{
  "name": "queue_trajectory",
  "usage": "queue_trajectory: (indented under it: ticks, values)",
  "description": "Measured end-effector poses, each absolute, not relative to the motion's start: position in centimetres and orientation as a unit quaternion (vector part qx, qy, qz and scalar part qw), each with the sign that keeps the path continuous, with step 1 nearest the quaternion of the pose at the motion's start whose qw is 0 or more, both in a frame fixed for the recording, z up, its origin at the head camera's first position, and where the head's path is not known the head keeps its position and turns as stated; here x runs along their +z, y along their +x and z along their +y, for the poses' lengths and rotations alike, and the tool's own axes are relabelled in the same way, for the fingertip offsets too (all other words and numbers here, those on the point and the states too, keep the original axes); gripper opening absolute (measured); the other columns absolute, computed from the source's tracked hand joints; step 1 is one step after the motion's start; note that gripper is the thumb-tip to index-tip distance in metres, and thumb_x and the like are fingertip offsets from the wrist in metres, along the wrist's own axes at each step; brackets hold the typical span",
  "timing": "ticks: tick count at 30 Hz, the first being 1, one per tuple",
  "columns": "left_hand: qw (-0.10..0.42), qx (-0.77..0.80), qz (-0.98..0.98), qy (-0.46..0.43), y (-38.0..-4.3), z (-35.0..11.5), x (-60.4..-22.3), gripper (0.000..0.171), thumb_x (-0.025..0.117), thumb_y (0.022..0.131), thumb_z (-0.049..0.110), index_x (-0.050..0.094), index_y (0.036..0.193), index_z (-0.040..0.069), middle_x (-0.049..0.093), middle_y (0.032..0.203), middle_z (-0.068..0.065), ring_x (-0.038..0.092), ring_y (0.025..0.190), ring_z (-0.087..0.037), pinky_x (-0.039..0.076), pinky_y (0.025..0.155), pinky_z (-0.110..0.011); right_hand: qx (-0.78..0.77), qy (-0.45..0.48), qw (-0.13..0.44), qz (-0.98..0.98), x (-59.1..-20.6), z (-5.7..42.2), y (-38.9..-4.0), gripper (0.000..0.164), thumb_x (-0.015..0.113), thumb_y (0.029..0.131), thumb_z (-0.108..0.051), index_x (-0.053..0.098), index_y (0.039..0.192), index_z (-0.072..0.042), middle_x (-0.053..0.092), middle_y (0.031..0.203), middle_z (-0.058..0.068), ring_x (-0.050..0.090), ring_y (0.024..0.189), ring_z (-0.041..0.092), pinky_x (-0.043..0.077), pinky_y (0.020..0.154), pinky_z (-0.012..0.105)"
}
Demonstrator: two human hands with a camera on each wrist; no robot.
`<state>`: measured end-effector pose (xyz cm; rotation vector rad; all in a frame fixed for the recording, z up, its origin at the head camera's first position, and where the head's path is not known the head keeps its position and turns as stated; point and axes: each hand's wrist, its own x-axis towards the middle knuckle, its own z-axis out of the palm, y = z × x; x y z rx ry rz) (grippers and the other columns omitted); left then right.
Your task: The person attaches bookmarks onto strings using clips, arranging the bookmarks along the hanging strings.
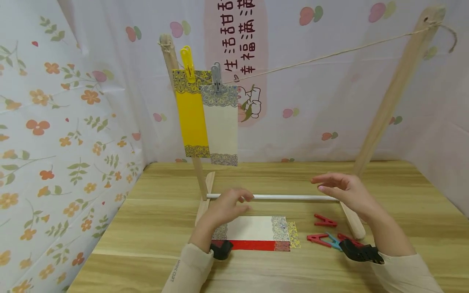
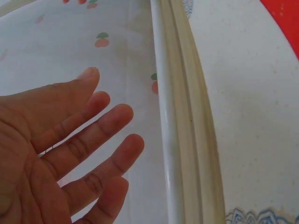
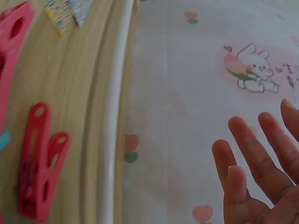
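My left hand hovers above a stack of patterned strips on the table, its fingers spread and empty in the left wrist view. On top lies a white strip; the edges of a red strip and a yellow strip show beneath it. The right hand, also empty with fingers loosely bent, is raised above several clothespins: a red clothespin lying apart and red and blue ones grouped nearer. On the string, a yellow clothespin holds a yellow strip, and a grey clothespin holds a cream strip.
A wooden left post and a wooden right post carry the string. A white rod joins their feet low over the wooden table. Printed cloth hangs behind, and floral cloth hangs at the left.
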<state>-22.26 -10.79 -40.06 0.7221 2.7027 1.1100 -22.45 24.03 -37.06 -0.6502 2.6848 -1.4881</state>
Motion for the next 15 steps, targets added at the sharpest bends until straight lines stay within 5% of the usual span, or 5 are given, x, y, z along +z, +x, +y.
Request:
queue_trajectory:
  ticks: [15]
  values:
    - [0.105,0.32,0.909,0.245,-22.6,-10.3,-41.5,0.031,0.074,0.089,0.01,0.07,0.118,0.003,0.071,0.117,-0.011,0.065,0.102,-0.026,0.054,0.085,-0.033,-0.435,-0.252,0.125,0.855,-40.5,26.3,-22.0,0.032,0.059,0.099,-0.016,0.062,0.126,0.002,0.064,0.125,0.023,0.059,0.105,0.001,0.053,0.082,0.033]
